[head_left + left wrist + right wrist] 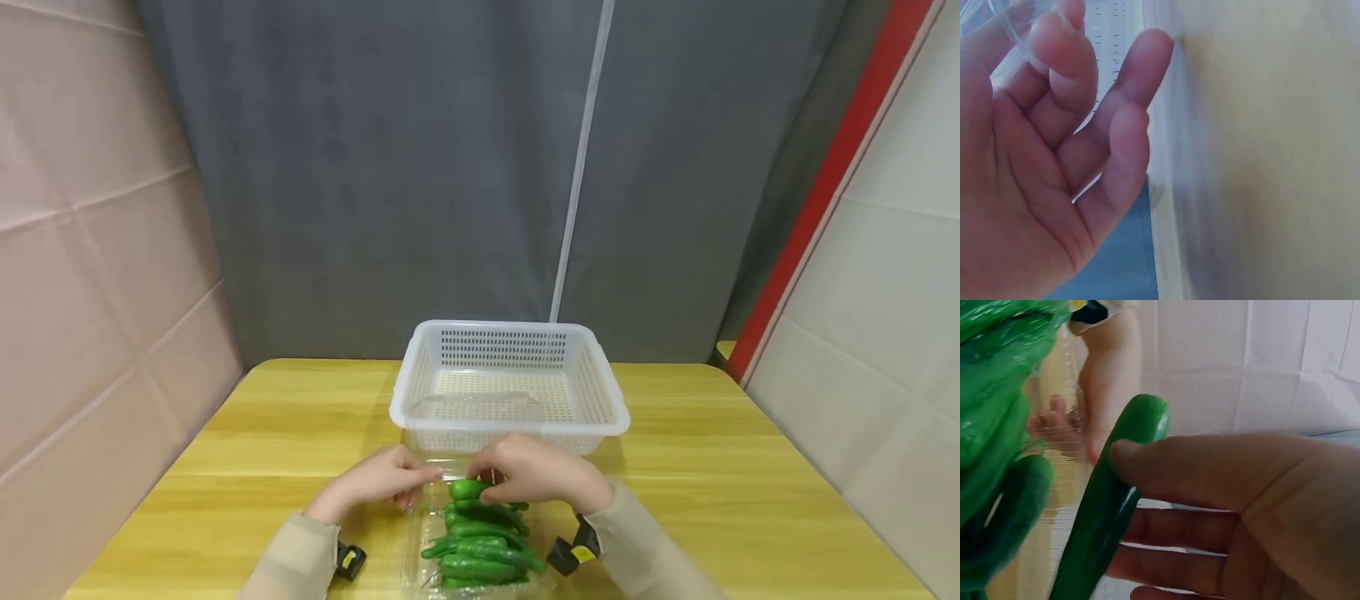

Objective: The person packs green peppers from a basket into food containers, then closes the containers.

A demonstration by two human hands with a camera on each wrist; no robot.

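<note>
My right hand (pixel 536 471) pinches a green chili pepper (pixel 1100 500) between thumb and fingers, at the far end of a row of peppers. Several other green peppers (pixel 483 550) lie crosswise in a clear plastic box (pixel 430 525). The box's transparent lid (pixel 472 408) stands folded back against the basket. At the box's left side, my left hand (pixel 386 481) holds its clear plastic edge with thumb and index finger. In the left wrist view, the other fingers (pixel 1125 137) are loosely bent and hold nothing.
A white slotted basket (pixel 592 427) sits just behind the box on the yellow wooden table (pixel 300 425). A grey curtain (pixel 390 183) hangs behind the table. Pale cloth walls stand to both sides, with a red strip (pixel 832 183) on the right.
</note>
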